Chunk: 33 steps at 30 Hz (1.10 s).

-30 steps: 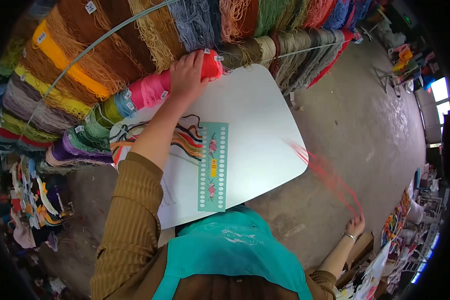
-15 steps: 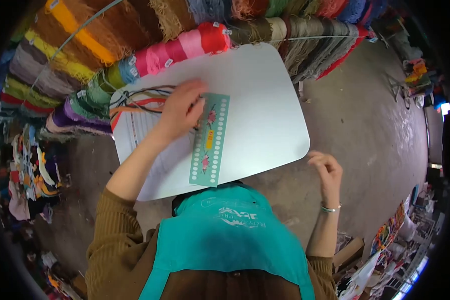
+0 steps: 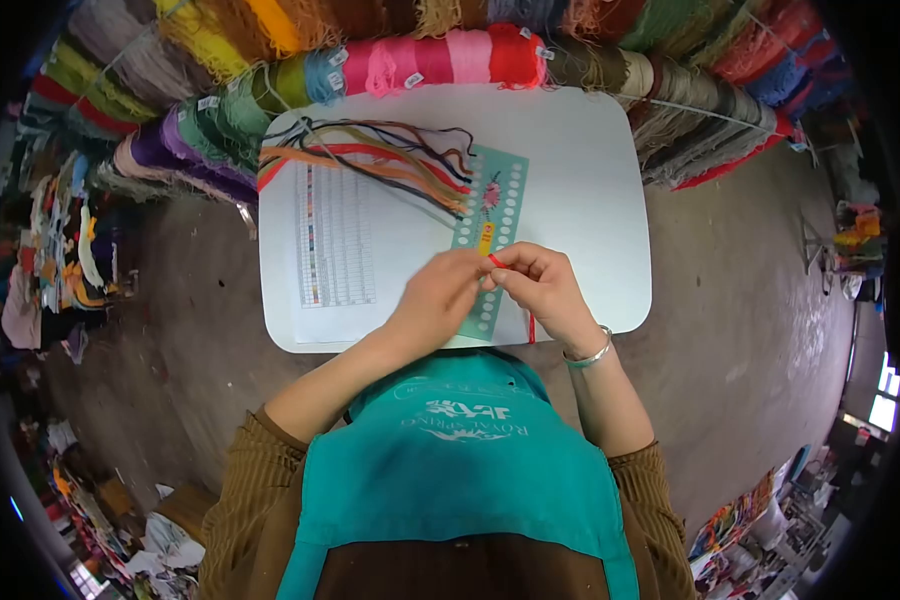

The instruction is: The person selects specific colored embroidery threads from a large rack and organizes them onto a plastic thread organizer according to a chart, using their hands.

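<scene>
Rightward, bare tabletop (image 3: pixel 582 180); near edge (image 3: pixel 320 349), right hand (image 3: pixel 548 292) clamped on red thread (image 3: pixel 496 262); left hand (image 3: pixel 433 303), grip unclear.

The right hand (image 3: pixel 547 293) has brought the red thread (image 3: pixel 532 327) to the left hand (image 3: pixel 436 300).

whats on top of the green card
Coloured threads reach the green card at left; the left hand and right hand, with red thread, partly cover it lower down. What they hide cannot be seen.
</scene>
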Available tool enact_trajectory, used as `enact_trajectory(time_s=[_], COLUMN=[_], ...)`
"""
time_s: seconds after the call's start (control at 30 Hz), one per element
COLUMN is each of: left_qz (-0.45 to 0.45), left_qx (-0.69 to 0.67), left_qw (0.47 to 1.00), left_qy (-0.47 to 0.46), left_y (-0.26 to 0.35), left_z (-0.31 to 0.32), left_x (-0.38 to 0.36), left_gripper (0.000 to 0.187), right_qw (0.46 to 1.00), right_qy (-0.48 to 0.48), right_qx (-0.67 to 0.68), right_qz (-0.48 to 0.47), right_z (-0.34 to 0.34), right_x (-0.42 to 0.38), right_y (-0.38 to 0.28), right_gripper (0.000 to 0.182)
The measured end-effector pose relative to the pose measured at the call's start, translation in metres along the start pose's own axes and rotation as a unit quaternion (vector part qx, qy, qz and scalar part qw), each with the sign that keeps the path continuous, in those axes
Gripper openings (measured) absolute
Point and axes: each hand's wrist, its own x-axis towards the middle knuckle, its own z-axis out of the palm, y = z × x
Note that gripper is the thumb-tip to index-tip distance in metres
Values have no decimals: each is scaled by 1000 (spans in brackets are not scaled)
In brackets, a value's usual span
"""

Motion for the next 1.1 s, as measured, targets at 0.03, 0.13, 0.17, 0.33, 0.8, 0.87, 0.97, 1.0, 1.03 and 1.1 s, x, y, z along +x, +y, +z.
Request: enact_trajectory(time_s=[0.03, 0.13, 0.17, 0.33, 0.8, 0.87, 0.97, 1.0, 1.03, 1.1], left_qz=[-67, -119, -72, -41, -339, -344, -364, -380, -379, -393], left_qx=[-50, -142, -121, -3, -341, -369, -414, -432, -433, -410], left_qw=[995, 969, 977, 993, 872, 858, 829, 814, 814, 820], left_qy=[58, 165, 158, 107, 95, 99, 92, 80, 79, 66], left_y=[7, 15, 14, -2, 4, 8, 11, 12, 9, -3], left_z=[-11, -24, -25, -35, -37, -37, -39, -40, -39, -38], left_x=[-1, 2, 3, -9, -5, -4, -1, 1, 2, 5], left_gripper=[28, 22, 20, 19, 29, 35, 44, 47, 47, 44], right_qw=[1000, 999, 999, 990, 927, 931, 934, 934, 933, 931], right_qy=[-4, -32, -34, -68, 211, 216, 197, 203, 208, 211], right_qx=[-1, -6, -27, -66, -274, -268, -271, -271, -272, -275], right_qz=[3, 4, 7, 105, -146, -123, -123, -117, -112, -112], right_z=[2, 8, 12, 21, 37, 29, 29, 30, 30, 30], right_x=[3, 9, 11, 11, 32, 40, 44, 44, 44, 44], right_y=[1, 4, 4, -3, 40, 41, 43, 43, 43, 41], right_gripper=[16, 17, 16, 16, 10, 9, 8, 8, 9, 9])
